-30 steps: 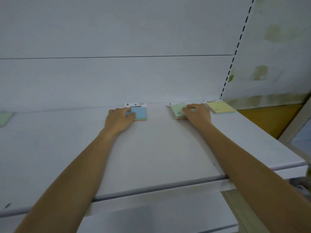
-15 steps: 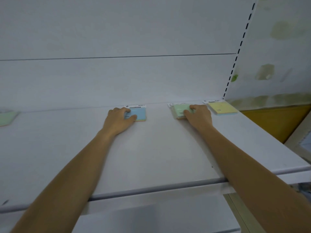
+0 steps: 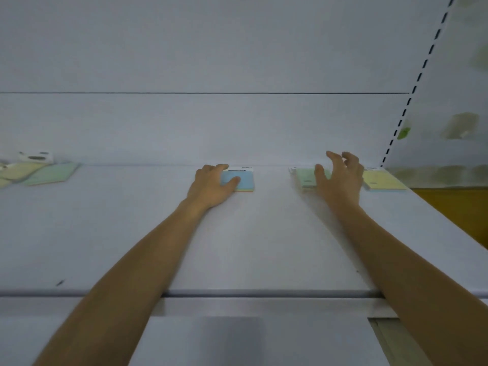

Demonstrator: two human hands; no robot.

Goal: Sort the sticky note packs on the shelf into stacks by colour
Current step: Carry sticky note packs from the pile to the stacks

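Observation:
A blue sticky note pack point(image 3: 244, 180) lies at the back of the white shelf point(image 3: 237, 247), and my left hand point(image 3: 211, 184) rests on its left part, thumb across the blue face. To its right lies a green pack point(image 3: 305, 178). My right hand point(image 3: 340, 178) is lifted just above that pack with fingers spread, holding nothing. A yellow pack point(image 3: 383, 180) lies further right near the shelf's end. At the far left sits a loose pile of green and yellow packs point(image 3: 39, 173).
The shelf's back panel point(image 3: 211, 122) rises right behind the packs. A slotted upright point(image 3: 412, 96) marks the shelf's right end. The shelf's front lip point(image 3: 237, 293) runs under both forearms. An orange surface point(image 3: 454, 207) lies beyond the right end.
My right hand has lifted off the green pack and opened its fingers. The left hand stays on the blue pack. The view has swung left, so the pile at the far left shows.

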